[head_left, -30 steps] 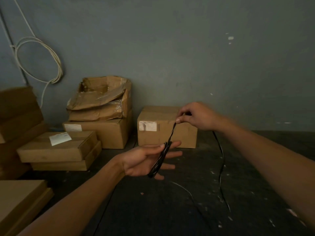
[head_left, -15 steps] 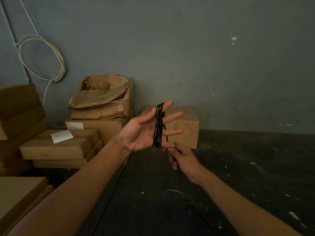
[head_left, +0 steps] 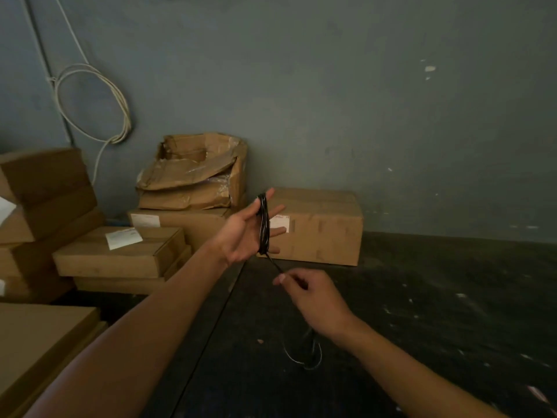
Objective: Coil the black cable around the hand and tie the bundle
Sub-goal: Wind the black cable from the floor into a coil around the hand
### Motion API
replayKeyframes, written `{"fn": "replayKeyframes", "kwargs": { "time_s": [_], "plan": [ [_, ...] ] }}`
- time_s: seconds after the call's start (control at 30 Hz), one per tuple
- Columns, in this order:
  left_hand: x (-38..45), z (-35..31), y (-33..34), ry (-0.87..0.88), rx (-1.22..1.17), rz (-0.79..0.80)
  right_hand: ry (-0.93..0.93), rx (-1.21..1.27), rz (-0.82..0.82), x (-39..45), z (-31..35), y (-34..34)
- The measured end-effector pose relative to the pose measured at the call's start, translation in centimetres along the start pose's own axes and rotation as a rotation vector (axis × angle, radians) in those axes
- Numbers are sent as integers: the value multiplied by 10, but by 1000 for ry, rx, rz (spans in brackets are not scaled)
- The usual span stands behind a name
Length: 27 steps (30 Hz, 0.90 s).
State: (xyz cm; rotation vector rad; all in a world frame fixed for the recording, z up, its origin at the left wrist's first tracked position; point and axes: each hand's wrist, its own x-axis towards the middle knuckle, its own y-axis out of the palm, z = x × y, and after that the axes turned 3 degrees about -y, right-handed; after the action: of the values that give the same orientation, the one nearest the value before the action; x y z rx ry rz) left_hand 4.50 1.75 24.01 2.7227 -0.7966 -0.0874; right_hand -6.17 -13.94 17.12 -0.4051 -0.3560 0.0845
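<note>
Black cable wound on an open hand, above a dark floor by a grey-blue wall.

The dark floor is speckled with pale marks and bare on the right; cardboard boxes stack along its far and left edges, and a white cable loop hangs on the wall. The left hand is held flat, fingers spread, with the black cable coiled around them. One strand runs down to the right hand, pinched between thumb and fingers; slack trails to the floor below.
</note>
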Motion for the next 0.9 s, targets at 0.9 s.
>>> {"fn": "replayKeyframes", "kwargs": {
  "time_s": [0.9],
  "plan": [
    [-24,18,26,-377,101,658,-112,-600,80,78,90,-134]
  ]
}}
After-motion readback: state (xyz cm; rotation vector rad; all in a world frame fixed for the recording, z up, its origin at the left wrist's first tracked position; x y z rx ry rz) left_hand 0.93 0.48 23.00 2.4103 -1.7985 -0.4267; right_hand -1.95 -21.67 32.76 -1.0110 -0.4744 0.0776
